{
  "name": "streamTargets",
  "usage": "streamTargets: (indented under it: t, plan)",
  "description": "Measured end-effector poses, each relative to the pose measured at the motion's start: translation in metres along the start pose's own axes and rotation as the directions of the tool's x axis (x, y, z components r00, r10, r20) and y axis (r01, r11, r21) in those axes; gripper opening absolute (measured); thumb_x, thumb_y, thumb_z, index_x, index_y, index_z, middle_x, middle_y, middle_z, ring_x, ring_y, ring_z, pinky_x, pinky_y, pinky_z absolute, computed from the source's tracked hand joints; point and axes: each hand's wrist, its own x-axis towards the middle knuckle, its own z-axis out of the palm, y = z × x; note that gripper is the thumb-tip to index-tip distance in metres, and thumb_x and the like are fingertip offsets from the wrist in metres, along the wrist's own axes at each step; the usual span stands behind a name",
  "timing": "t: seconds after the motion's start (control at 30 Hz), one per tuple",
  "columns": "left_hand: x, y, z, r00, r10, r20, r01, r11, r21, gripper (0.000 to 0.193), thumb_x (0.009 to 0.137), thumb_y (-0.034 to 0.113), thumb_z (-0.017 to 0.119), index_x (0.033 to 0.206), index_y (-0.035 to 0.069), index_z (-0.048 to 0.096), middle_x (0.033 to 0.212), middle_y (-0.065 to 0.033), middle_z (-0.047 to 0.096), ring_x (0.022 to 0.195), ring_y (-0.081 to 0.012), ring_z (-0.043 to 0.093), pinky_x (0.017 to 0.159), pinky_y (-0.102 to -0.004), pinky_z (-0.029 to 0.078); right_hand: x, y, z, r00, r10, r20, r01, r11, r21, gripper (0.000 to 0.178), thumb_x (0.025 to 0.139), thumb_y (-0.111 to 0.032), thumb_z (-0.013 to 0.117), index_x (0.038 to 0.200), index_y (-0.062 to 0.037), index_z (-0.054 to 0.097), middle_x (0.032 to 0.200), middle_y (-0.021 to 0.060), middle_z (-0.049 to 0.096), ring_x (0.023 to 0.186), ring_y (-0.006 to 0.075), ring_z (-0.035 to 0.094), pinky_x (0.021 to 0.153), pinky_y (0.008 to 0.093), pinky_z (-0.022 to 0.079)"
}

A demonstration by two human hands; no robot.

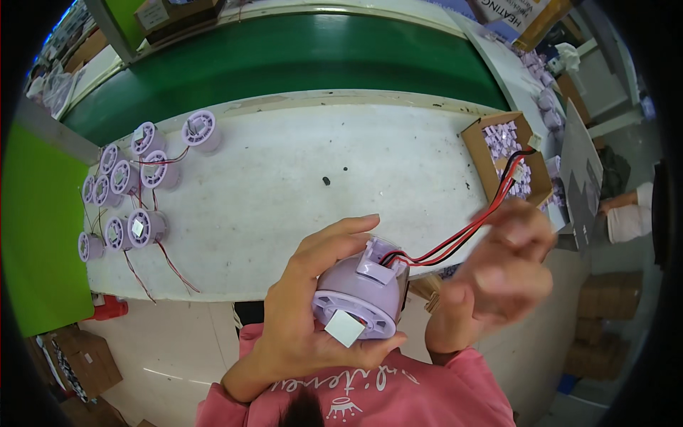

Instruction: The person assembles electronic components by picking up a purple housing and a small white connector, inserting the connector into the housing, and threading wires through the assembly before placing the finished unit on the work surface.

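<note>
My left hand (299,306) is wrapped around a lilac plastic motor housing (359,285), rounded in body with a slotted, rimmed face tilted toward me. A square white pad (345,328) sits on that face. From a notched collar at the top of the housing, red and black wires (462,231) stretch up and right, ending in small pale connectors (535,142). My right hand (498,270) is beside the wires with its fingers partly curled and smeared by motion. Whether those fingers touch the wires is unclear.
Several similar lilac housings (160,171) with trailing wires stand at the left of the white table (284,164). An open cardboard box (473,146) of small lilac parts stands at the right. A green conveyor belt (299,57) runs behind. Another person's arm (622,203) shows far right.
</note>
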Motion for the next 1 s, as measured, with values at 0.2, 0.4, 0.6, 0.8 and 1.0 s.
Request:
streamTargets:
  t: [0.2, 0.4, 0.6, 0.8, 1.0]
  plan:
    - [0.001, 0.004, -0.002, 0.998, -0.013, 0.067, 0.005, 0.992, 0.123, 0.077, 0.055, 0.015, 0.090, 0.122, 0.001, 0.054, 0.127, -0.0200, 0.058, 0.110, -0.0335, 0.062, 0.088, -0.0377, 0.053, 0.024, -0.009, 0.000, 0.927, -0.133, 0.349, 0.260, 0.901, -0.347, 0.014, 0.073, -0.038, 0.074, 0.085, -0.0306, 0.077, 0.109, -0.0020, 0.061, 0.105, 0.0274, 0.050, 0.085, 0.0357, 0.047]
    - [-0.010, -0.011, 0.000, 0.973, -0.124, 0.196, 0.191, 0.907, -0.375, 0.093, 0.059, 0.012, 0.091, 0.128, 0.005, 0.029, 0.126, -0.0259, 0.051, 0.111, -0.0270, 0.060, 0.092, -0.0365, 0.050, 0.026, 0.023, -0.007, 0.849, -0.005, 0.528, -0.166, 0.946, 0.277, 0.033, 0.072, -0.028, 0.076, 0.095, -0.0045, 0.074, 0.088, 0.0087, 0.067, 0.067, 0.0193, 0.060, 0.059, 0.0289, 0.048]
    - [-0.003, -0.027, 0.006, 0.985, -0.162, 0.058, 0.163, 0.767, -0.621, 0.097, 0.058, 0.018, 0.094, 0.127, 0.000, 0.028, 0.116, -0.0294, 0.055, 0.102, -0.0269, 0.063, 0.084, -0.0340, 0.053, 0.024, 0.023, -0.011, 0.816, 0.124, 0.564, -0.325, 0.906, 0.270, 0.038, 0.067, -0.006, 0.081, 0.104, -0.0017, 0.072, 0.094, 0.0131, 0.066, 0.075, 0.0204, 0.064, 0.062, 0.0285, 0.052]
    - [0.001, -0.020, -0.002, 0.820, -0.572, 0.030, 0.459, 0.624, -0.633, 0.102, 0.063, 0.057, 0.085, 0.126, -0.006, 0.037, 0.113, -0.0197, 0.058, 0.098, -0.0217, 0.063, 0.084, -0.0324, 0.052, 0.003, 0.015, 0.011, 0.856, 0.328, 0.401, -0.407, 0.904, 0.130, 0.037, 0.075, -0.028, 0.082, 0.099, -0.0020, 0.071, 0.090, 0.0141, 0.067, 0.075, 0.0188, 0.061, 0.063, 0.0281, 0.047]
    - [-0.004, -0.028, -0.003, 0.819, -0.573, 0.004, 0.490, 0.697, -0.524, 0.098, 0.055, 0.046, 0.093, 0.124, -0.005, 0.044, 0.114, -0.0113, 0.057, 0.095, -0.0165, 0.062, 0.081, -0.0298, 0.052, 0.004, 0.011, 0.020, 0.861, 0.290, 0.417, -0.369, 0.921, 0.122, 0.038, 0.071, 0.002, 0.077, 0.108, 0.0034, 0.069, 0.096, 0.0177, 0.063, 0.075, 0.0201, 0.061, 0.062, 0.0272, 0.051]
